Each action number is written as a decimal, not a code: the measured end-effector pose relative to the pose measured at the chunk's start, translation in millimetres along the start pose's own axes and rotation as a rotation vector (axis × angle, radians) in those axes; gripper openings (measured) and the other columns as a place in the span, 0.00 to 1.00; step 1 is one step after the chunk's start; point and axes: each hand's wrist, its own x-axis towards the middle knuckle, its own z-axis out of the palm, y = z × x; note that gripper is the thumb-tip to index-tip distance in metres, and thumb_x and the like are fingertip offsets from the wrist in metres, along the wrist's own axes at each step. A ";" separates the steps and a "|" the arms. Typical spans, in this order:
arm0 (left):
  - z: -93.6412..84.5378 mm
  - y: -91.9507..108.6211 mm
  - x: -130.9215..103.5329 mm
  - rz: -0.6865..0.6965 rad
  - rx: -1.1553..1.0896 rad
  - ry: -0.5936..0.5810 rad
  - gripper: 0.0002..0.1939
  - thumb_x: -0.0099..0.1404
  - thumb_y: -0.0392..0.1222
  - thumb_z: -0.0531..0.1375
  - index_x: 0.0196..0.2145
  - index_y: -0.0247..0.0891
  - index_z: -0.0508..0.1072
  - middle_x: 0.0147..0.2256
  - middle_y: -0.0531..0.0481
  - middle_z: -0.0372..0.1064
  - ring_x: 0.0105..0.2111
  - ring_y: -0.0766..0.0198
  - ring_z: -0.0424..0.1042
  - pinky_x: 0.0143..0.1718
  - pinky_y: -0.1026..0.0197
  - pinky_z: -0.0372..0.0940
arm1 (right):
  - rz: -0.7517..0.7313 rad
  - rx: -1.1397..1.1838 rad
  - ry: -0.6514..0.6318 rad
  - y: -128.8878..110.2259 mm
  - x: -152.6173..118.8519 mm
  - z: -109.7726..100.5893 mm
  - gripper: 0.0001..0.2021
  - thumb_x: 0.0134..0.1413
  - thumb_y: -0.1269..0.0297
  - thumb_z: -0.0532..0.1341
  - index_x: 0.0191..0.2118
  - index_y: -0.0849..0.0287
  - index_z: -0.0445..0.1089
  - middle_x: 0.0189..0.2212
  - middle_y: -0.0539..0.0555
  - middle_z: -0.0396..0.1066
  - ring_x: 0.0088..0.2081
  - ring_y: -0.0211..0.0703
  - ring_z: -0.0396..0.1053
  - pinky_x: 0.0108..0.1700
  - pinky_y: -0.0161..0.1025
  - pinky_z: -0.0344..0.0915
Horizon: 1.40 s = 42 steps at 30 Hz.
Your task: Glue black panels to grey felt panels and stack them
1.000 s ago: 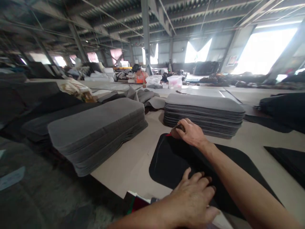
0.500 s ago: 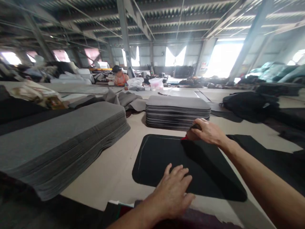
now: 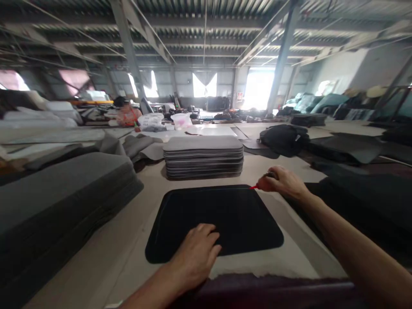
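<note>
Your left hand (image 3: 196,253) lies flat, fingers spread, on the near edge of the black mat (image 3: 215,221), which sits on the tan table (image 3: 128,240). Your right hand (image 3: 283,182) is closed around a red-tipped marker (image 3: 257,186) at the mat's far right corner; its long axis runs left-right.

"What is in that right hand (image 3: 283,182)?"

"Something with a red tip (image 3: 253,187). The fingers cover the rest, so I can't tell what it is."

"And the big grey pile (image 3: 64,193) on the left?"

"It runs off the edge. The dark strip (image 3: 273,292) at the bottom is cut off too."

"Who's way back there?"

"A person in orange (image 3: 128,115), too small and blurry to make out."
</note>
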 end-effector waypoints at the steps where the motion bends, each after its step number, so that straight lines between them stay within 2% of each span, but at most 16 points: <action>1: -7.8 -5.0 2.9 -0.012 0.062 -0.033 0.17 0.74 0.46 0.52 0.54 0.43 0.73 0.60 0.47 0.64 0.60 0.53 0.62 0.61 0.49 0.61 | -0.001 0.003 0.005 0.0 -1.5 1.2 0.16 0.63 0.53 0.54 0.49 0.58 0.69 0.47 0.60 0.71 0.43 0.53 0.71 0.39 0.42 0.61; 3: -22.1 -20.1 10.9 -0.084 0.175 -0.064 0.19 0.72 0.50 0.55 0.55 0.42 0.73 0.62 0.44 0.62 0.61 0.48 0.61 0.60 0.45 0.62 | -0.002 0.007 0.012 -1.0 -3.0 3.1 0.16 0.64 0.54 0.55 0.49 0.58 0.69 0.48 0.60 0.70 0.42 0.53 0.71 0.39 0.42 0.61; 6: -37.1 -48.1 25.1 -0.175 0.239 -0.069 0.37 0.64 0.64 0.59 0.60 0.33 0.69 0.62 0.35 0.60 0.60 0.39 0.60 0.59 0.40 0.62 | -0.002 0.010 0.009 -2.8 -2.5 2.3 0.16 0.63 0.55 0.55 0.50 0.58 0.69 0.48 0.60 0.70 0.42 0.52 0.70 0.39 0.41 0.60; 8: -42.4 -63.1 33.3 -0.196 0.265 -0.082 0.44 0.59 0.71 0.60 0.59 0.30 0.70 0.59 0.32 0.63 0.56 0.38 0.64 0.57 0.41 0.63 | -0.005 0.009 -0.004 -3.2 -2.0 -1.8 0.15 0.63 0.56 0.55 0.49 0.58 0.69 0.47 0.59 0.70 0.42 0.51 0.70 0.38 0.40 0.60; 11: -45.4 -73.4 40.7 -0.193 0.303 -0.092 0.47 0.55 0.74 0.61 0.57 0.32 0.71 0.55 0.33 0.66 0.53 0.39 0.65 0.56 0.42 0.64 | -0.013 0.001 -0.032 -2.3 -5.5 -14.3 0.14 0.60 0.56 0.57 0.46 0.58 0.70 0.44 0.58 0.71 0.39 0.50 0.69 0.36 0.40 0.58; 14: -45.5 -74.1 43.0 -0.186 0.326 -0.098 0.48 0.53 0.77 0.60 0.56 0.33 0.72 0.54 0.34 0.66 0.52 0.39 0.66 0.54 0.43 0.64 | -0.023 0.003 -0.071 -0.4 -19.5 -31.8 0.13 0.59 0.55 0.57 0.44 0.56 0.70 0.40 0.55 0.71 0.37 0.49 0.68 0.34 0.40 0.56; 17: -45.1 -73.7 43.9 -0.179 0.341 -0.102 0.48 0.53 0.78 0.59 0.56 0.34 0.72 0.52 0.35 0.67 0.52 0.39 0.66 0.53 0.43 0.64 | -0.017 0.021 -0.116 0.9 -46.4 -49.2 0.13 0.58 0.54 0.57 0.44 0.55 0.71 0.39 0.54 0.72 0.36 0.48 0.69 0.35 0.39 0.59; 22: -44.5 -75.1 44.9 -0.170 0.364 -0.097 0.46 0.53 0.78 0.58 0.54 0.35 0.73 0.52 0.35 0.67 0.52 0.38 0.66 0.52 0.44 0.65 | 0.022 0.179 -0.134 -0.8 -110.1 -68.8 0.16 0.57 0.50 0.58 0.43 0.54 0.71 0.38 0.54 0.73 0.37 0.49 0.70 0.39 0.42 0.64; 27: -43.9 -74.8 42.6 -0.143 0.376 -0.091 0.47 0.53 0.79 0.57 0.52 0.35 0.73 0.52 0.34 0.67 0.51 0.37 0.67 0.52 0.42 0.65 | 0.078 0.374 -0.103 -7.7 -170.4 -73.1 0.18 0.59 0.46 0.59 0.45 0.55 0.69 0.40 0.54 0.73 0.41 0.51 0.72 0.40 0.43 0.67; 30: -44.8 -77.2 42.1 -0.117 0.381 -0.084 0.46 0.55 0.78 0.57 0.52 0.34 0.74 0.51 0.33 0.68 0.51 0.36 0.68 0.52 0.42 0.65 | 0.104 0.464 -0.088 -14.3 -190.8 -67.9 0.18 0.60 0.46 0.59 0.46 0.55 0.69 0.40 0.53 0.73 0.41 0.51 0.71 0.41 0.43 0.66; 33: -49.3 -83.3 44.8 -0.086 0.377 -0.104 0.35 0.63 0.67 0.58 0.53 0.35 0.74 0.52 0.34 0.69 0.51 0.39 0.70 0.53 0.44 0.65 | 0.070 0.539 -0.108 -26.5 -193.2 -56.1 0.18 0.62 0.45 0.59 0.46 0.54 0.68 0.40 0.52 0.72 0.41 0.50 0.71 0.42 0.42 0.65; 36: -57.2 -92.3 50.3 -0.063 0.349 -0.141 0.23 0.70 0.53 0.57 0.57 0.38 0.72 0.55 0.39 0.70 0.54 0.47 0.70 0.56 0.47 0.64 | -0.031 0.590 -0.151 -50.2 -177.9 -39.4 0.17 0.64 0.46 0.59 0.48 0.54 0.67 0.41 0.52 0.71 0.42 0.49 0.69 0.43 0.42 0.64; 39: -66.2 -103.0 55.3 -0.081 0.294 -0.168 0.20 0.73 0.46 0.55 0.59 0.38 0.69 0.56 0.41 0.70 0.56 0.52 0.69 0.59 0.46 0.63 | -0.194 0.621 -0.192 -87.2 -151.2 -22.6 0.14 0.67 0.49 0.58 0.48 0.54 0.67 0.43 0.52 0.69 0.44 0.48 0.68 0.45 0.42 0.62; 42: -73.4 -114.9 56.9 -0.088 0.215 -0.183 0.17 0.75 0.43 0.54 0.58 0.37 0.70 0.56 0.41 0.69 0.57 0.53 0.69 0.60 0.44 0.63 | -0.383 0.688 -0.230 -132.2 -122.6 -7.6 0.10 0.68 0.55 0.57 0.46 0.55 0.66 0.41 0.52 0.67 0.43 0.45 0.66 0.44 0.41 0.61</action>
